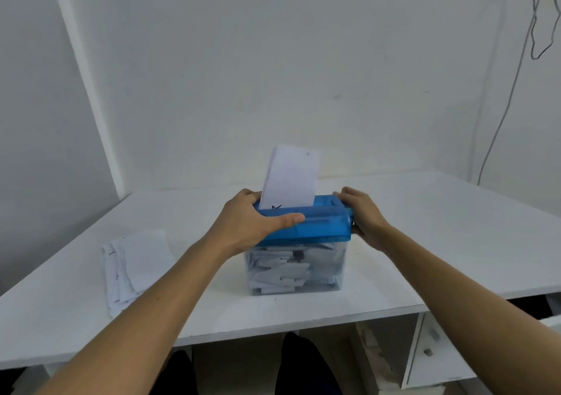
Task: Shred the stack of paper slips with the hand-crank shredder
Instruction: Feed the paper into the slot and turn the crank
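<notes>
The hand-crank shredder has a blue top [321, 223] on a clear bin [296, 268] full of white shreds, standing mid-table. A white paper slip [291, 177] stands upright in its slot, with a black mark near the bottom edge. My left hand [249, 221] clamps the left end of the blue top, thumb lying along its front. At the shredder's right end, my right hand [361, 215] wraps around the crank, which is mostly hidden by the fingers. A stack of paper slips [136, 267] lies flat on the table to the left.
The white table [440, 243] meets white walls at the back and left. A thin cable [513, 91] hangs down the right wall. Below the table's front edge are my dark-clothed legs [303, 364] and a white cabinet [431, 355] at the right.
</notes>
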The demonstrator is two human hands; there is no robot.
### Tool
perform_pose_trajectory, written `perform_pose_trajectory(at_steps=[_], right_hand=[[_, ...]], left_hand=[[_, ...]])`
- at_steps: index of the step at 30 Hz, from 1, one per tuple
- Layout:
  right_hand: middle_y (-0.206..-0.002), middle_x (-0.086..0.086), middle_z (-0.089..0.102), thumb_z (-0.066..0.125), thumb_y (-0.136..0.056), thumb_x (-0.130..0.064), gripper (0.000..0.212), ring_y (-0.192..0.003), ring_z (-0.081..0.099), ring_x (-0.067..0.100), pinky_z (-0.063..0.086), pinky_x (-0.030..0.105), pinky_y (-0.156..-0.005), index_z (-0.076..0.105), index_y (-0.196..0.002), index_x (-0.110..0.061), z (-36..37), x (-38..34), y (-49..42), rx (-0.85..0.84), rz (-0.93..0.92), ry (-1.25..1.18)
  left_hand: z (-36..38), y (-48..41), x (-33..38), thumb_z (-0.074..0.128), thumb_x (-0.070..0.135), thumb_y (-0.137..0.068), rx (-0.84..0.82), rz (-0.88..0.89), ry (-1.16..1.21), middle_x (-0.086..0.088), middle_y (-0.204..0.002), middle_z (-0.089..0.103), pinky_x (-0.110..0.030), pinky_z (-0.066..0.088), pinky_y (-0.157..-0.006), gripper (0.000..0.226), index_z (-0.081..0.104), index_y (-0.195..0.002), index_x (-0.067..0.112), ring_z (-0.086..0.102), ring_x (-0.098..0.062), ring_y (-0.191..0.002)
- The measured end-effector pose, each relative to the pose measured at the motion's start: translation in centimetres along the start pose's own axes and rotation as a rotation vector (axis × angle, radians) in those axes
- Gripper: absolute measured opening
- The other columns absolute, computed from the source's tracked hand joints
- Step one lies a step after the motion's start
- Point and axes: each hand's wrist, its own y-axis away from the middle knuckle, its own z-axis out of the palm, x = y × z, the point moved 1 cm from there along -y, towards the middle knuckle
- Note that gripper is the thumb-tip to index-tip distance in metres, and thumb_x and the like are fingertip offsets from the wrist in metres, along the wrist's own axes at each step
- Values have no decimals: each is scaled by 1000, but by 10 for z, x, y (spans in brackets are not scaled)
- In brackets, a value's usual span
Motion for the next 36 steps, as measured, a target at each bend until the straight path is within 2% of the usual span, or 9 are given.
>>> perform_pose_trajectory(at_steps=[4,8,13,17,20,26,31,34,36], right_hand=[[-85,14,57,43,-103,-26,23,-75,52,27,45,38,-70,51,-87,-12,0,4,6,-12,91,-4],[-59,-3,40,30,-100,-12,27,-47,29,8,25,20,-43,43,-77,-17,3,19,30,-109,284,-3],[-61,-3,37,29,-106,-24,33,-51,26,8,24,22,-49,43,-77,-15,-3,33,62,-168,380,57],[-59,0,41,32,-108,-30,39,-48,33,9,35,20,-46,48,-77,-11,-7,23,80,-84,262,264],[-55,0,44,34,-108,-32,44,-43,38,9,42,21,-46,51,-74,-9,-10,15,95,-84,187,361],[-51,1,34,37,-104,-37,50,-41,29,14,41,26,-42,43,-60,-14,-27,-29,107,-115,128,83],[-49,7,39,70,-84,-56,58,-40,47,19,59,45,-65,50,-47,-16,-43,-40,94,-352,-32,95],[-44,9,52,69,-82,-44,43,-42,59,22,58,53,-65,64,-53,-11,-37,-31,88,-170,-259,221],[-46,7,58,68,-80,-46,45,-43,61,19,53,38,-52,64,-55,-8,-32,-27,84,9,-477,353]], left_hand=[[1,2,2,68,76,-55,-19,19,-25,10,-120,52,-18,45,-78,92,53,-133,28,54,-11,-104],[0,2,0,68,80,-53,-30,41,-52,12,-112,55,-15,47,-69,81,54,-120,35,57,-3,-93],[1,-2,0,69,83,-49,-42,30,-82,14,-106,55,-20,52,-72,80,56,-114,37,59,-5,-92],[-1,-8,1,69,83,-51,-81,16,-138,14,-97,58,-17,48,-62,77,59,-111,36,62,-6,-84],[-3,-12,-4,66,94,-44,-113,26,-143,14,-92,68,-30,60,-72,94,67,-116,35,67,-7,-83],[-4,-14,-6,61,99,-45,-145,29,-214,15,-95,68,-37,60,-81,96,65,-123,44,67,-7,-86],[-6,-12,0,65,90,-54,-140,20,-213,15,-98,60,-31,57,-81,79,62,-118,43,61,-5,-87],[-6,-13,3,61,95,-49,-135,1,-262,17,-100,56,-36,55,-88,84,59,-118,47,58,-5,-91],[-6,-15,1,59,99,-41,-128,-14,-281,17,-104,54,-39,54,-91,98,58,-123,45,57,-6,-94]])
